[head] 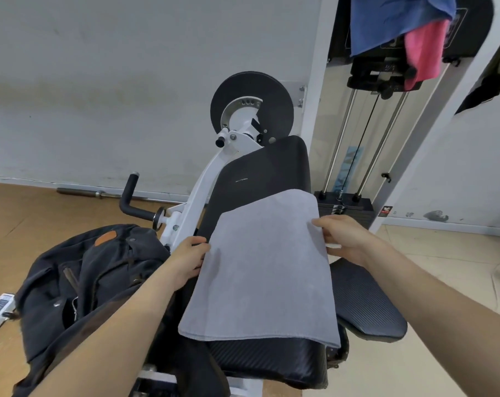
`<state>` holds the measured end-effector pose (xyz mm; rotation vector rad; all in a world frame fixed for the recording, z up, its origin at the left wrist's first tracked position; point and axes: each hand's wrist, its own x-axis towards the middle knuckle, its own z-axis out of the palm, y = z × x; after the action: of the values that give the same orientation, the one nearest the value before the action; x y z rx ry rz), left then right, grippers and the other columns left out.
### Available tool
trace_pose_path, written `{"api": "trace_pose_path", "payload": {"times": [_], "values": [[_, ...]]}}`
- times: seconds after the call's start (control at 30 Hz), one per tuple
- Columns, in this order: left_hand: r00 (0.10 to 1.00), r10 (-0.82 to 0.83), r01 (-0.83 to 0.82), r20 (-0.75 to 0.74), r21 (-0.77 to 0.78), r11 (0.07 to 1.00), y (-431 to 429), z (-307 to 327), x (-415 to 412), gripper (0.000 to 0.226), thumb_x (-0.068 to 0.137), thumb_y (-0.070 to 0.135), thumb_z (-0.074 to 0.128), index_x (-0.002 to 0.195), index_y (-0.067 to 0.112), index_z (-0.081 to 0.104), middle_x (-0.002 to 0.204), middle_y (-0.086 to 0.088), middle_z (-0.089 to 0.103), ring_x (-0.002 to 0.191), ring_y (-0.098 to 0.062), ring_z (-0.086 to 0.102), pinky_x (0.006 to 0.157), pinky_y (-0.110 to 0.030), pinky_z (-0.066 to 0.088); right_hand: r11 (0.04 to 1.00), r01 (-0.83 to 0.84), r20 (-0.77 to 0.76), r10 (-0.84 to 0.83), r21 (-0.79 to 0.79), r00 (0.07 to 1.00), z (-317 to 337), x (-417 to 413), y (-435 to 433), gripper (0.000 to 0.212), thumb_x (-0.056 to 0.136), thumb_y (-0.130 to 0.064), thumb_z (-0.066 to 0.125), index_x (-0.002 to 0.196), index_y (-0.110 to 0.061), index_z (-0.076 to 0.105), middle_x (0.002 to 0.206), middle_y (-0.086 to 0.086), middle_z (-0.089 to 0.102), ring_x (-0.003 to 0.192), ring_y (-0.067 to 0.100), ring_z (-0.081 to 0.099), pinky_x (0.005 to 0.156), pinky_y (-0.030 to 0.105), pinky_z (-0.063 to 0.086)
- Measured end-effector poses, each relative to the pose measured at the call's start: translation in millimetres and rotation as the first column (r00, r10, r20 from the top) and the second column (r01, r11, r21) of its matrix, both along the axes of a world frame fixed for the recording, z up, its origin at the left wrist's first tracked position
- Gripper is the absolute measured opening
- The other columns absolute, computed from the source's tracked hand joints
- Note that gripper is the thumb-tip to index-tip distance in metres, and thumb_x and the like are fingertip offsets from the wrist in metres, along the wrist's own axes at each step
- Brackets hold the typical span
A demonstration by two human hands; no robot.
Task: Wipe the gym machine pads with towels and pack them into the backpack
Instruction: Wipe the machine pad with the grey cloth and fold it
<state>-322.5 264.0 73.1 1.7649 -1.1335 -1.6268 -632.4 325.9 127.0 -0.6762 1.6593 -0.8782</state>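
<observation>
A grey towel [266,270] lies folded over the black seat pad [266,365] of the gym machine, its far edge reaching the upright back pad [260,170]. My left hand [187,262] grips the towel's left edge. My right hand [343,236] pinches its upper right corner. A dark backpack [82,285] with a brown leather patch sits slumped to the left of the seat, partly under my left forearm. A blue towel [391,18] and a pink towel [423,50] hang from the weight-stack frame at the top right.
A second ribbed black pad [366,305] juts out to the right of the seat. The white machine arm with its black disc [253,107] rises behind the back pad, a black handle [130,199] sticking out left. The weight stack [346,207] stands at right; a barbell [100,193] lies along the wall.
</observation>
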Motion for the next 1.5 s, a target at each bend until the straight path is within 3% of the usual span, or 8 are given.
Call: {"api": "trace_pose_path", "payload": {"times": [0.2, 0.37, 0.57, 0.93, 1.1, 1.23, 1.4, 1.5], "values": [[0.965, 0.193, -0.189, -0.176, 0.039, 0.981, -40, -8, -24, 0.014, 0.091, 0.018, 0.061, 0.100, 0.008, 0.062, 0.092, -0.008, 0.061, 0.082, -0.024, 0.057, 0.069, -0.033, 0.048, 0.965, 0.247, 0.050, -0.243, -0.084, 0.969, -5, 6, -50, 0.063, 0.091, -0.007, 0.062, 0.147, -0.009, 0.035, 0.134, 0.015, 0.052, 0.087, 0.021, 0.054, 0.057, 0.028, 0.042], [0.937, 0.298, -0.298, -0.181, 0.027, 0.954, -59, -8, -33, 0.029, 0.086, 0.019, 0.071, 0.114, 0.020, 0.063, 0.113, -0.007, 0.065, 0.103, -0.028, 0.061, 0.094, -0.044, 0.052, 0.957, 0.290, 0.036, -0.288, -0.032, 0.957, -4, -3, -69, 0.025, 0.086, 0.004, 0.064, 0.112, 0.002, 0.061, 0.089, 0.010, 0.063, 0.067, 0.018, 0.057, 0.042, 0.023, 0.042], [0.962, 0.224, -0.232, -0.158, -0.033, 0.972, -82, -5, -29, 0.048, 0.076, -0.011, 0.053, 0.107, 0.022, 0.070, 0.117, -0.014, 0.064, 0.106, -0.036, 0.060, 0.089, -0.047, 0.055, 0.991, 0.134, -0.150, -0.135, -0.018, 0.979, 9, -21, -76, 0.014, 0.082, 0.006, 0.062, 0.089, -0.006, 0.060, 0.079, 0.009, 0.050, 0.059, 0.013, 0.038, 0.051, 0.024, 0.026], [0.973, 0.194, -0.133, 0.126, -0.382, 0.914, -63, 22, -27, 0.012, 0.090, 0.013, 0.066, 0.099, 0.019, 0.072, 0.102, -0.002, 0.068, 0.098, -0.022, 0.061, 0.082, -0.029, 0.050, 0.979, 0.071, -0.083, -0.088, -0.193, 0.993, 34, -15, -61, 0.017, 0.086, 0.009, 0.059, 0.089, -0.006, 0.065, 0.100, 0.012, 0.061, 0.091, 0.023, 0.063, 0.066, 0.027, 0.061], [0.978, 0.179, -0.204, -0.102, -0.338, 0.919, -27, 43, -4, 0.015, 0.090, 0.008, 0.065, 0.101, 0.015, 0.074, 0.073, 0.001, 0.063, 0.055, -0.009, 0.049, 0.054, -0.017, 0.040, 0.934, -0.076, -0.365, -0.061, -0.349, 0.929, 33, -3, -19, 0.016, 0.087, -0.003, 0.065, 0.081, -0.015, 0.074, 0.085, 0.008, 0.070, 0.082, 0.018, 0.063, 0.070, 0.028, 0.055], [0.943, 0.177, -0.237, -0.282, -0.197, 0.951, 6, 43, 18, 0.020, 0.091, 0.007, 0.061, 0.108, 0.012, 0.069, 0.090, -0.006, 0.075, 0.085, -0.019, 0.073, 0.072, -0.023, 0.050, 0.862, -0.131, -0.425, -0.106, -0.490, 0.899, 33, 13, 25, 0.020, 0.083, 0.000, 0.065, 0.073, -0.017, 0.069, 0.070, 0.004, 0.065, 0.054, 0.001, 0.050, 0.052, 0.015, 0.043], [0.888, 0.191, -0.272, -0.418, -0.145, 0.951, 39, 39, 34, 0.024, 0.090, 0.011, 0.062, 0.113, 0.004, 0.066, 0.109, -0.013, 0.072, 0.102, -0.026, 0.070, 0.089, -0.035, 0.052, 0.799, -0.283, -0.518, -0.041, -0.530, 0.855, 19, 21, 70, 0.031, 0.075, 0.004, 0.069, 0.071, -0.027, 0.065, 0.089, -0.002, 0.070, 0.090, 0.029, 0.066, 0.082, 0.051, 0.055], [0.892, 0.254, -0.327, -0.373, -0.149, 0.933, 55, 38, 38, 0.013, 0.090, 0.019, 0.068, 0.096, 0.007, 0.068, 0.104, -0.012, 0.072, 0.094, -0.024, 0.071, 0.084, -0.033, 0.054, 0.735, -0.327, -0.528, -0.049, -0.594, 0.848, 16, 27, 91, 0.036, 0.073, 0.007, 0.069, 0.072, -0.029, 0.063, 0.091, -0.008, 0.066, 0.094, 0.024, 0.065, 0.083, 0.049, 0.054]]}}
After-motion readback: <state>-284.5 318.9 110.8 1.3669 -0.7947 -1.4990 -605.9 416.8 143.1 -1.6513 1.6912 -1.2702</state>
